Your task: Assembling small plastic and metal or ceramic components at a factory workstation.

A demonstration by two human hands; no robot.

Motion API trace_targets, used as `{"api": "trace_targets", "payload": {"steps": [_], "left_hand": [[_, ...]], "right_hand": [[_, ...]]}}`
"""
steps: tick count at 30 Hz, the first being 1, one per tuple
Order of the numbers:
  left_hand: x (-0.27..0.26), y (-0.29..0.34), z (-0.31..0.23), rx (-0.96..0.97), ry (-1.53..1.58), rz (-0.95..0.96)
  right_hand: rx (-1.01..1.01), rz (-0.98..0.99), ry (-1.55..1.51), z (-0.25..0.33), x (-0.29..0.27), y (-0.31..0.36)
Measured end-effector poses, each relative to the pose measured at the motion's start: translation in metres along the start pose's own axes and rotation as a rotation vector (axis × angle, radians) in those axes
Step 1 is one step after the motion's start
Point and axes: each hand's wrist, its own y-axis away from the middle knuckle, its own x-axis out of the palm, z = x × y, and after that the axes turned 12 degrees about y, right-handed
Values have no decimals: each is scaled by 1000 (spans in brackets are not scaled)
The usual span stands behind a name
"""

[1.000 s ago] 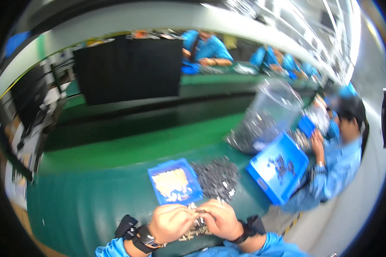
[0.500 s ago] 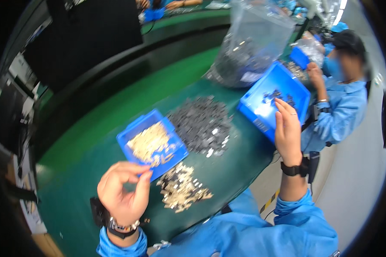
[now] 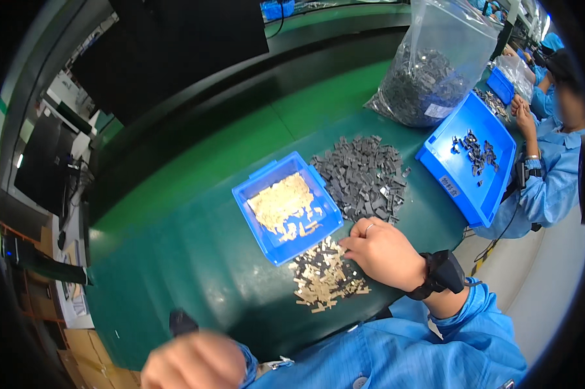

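My right hand [image 3: 386,255] reaches down with its fingertips pinched together at the right edge of a loose pile of small beige and black pieces [image 3: 325,285]. Whatever sits between those fingertips is hidden. Low at the near edge, my left hand [image 3: 192,362] is smeared by motion, its fingers unclear. Just beyond the mixed pile, a small blue bin [image 3: 264,248] holds many thin beige pieces [image 3: 281,201]. To its right lies a heap of flat dark grey pieces [image 3: 364,178], close to my right fingers.
A larger blue tray [image 3: 453,192] with some black parts [image 3: 477,155] stands at the right. Behind it, a clear plastic bag [image 3: 429,78] is filled with dark pieces. A person in a blue jacket [image 3: 552,175] works beyond the tray. A black panel [image 3: 176,52] stands far left.
My right hand has come from above the large blue tray to the mixed pile. My left hand has dropped away from the small bin toward the near edge. The view has shifted.
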Motion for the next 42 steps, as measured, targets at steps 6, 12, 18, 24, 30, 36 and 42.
{"api": "trace_targets", "payload": {"steps": [6, 12, 18, 24, 30, 36, 42], "left_hand": [[23, -7, 4, 26, 175, 267], [24, -5, 8, 121, 114, 174], [28, -5, 7, 44, 177, 154], [29, -5, 14, 114, 174, 123], [13, -9, 0, -55, 11, 115], [-9, 16, 41, -794, -803, -261], [-20, 35, 61, -796, -933, -289]], "right_hand": [[15, 43, -103, -6, 5, 0], [3, 88, -62, -6, 7, -2], [-9, 51, -113, -5, 8, -1], [12, 97, -222, -10, 4, -2], [143, 186, -572, -4, -20, -9], [241, 150, -1171, -6, -19, -7], [223, -11, -1367, 23, -34, -26]]}}
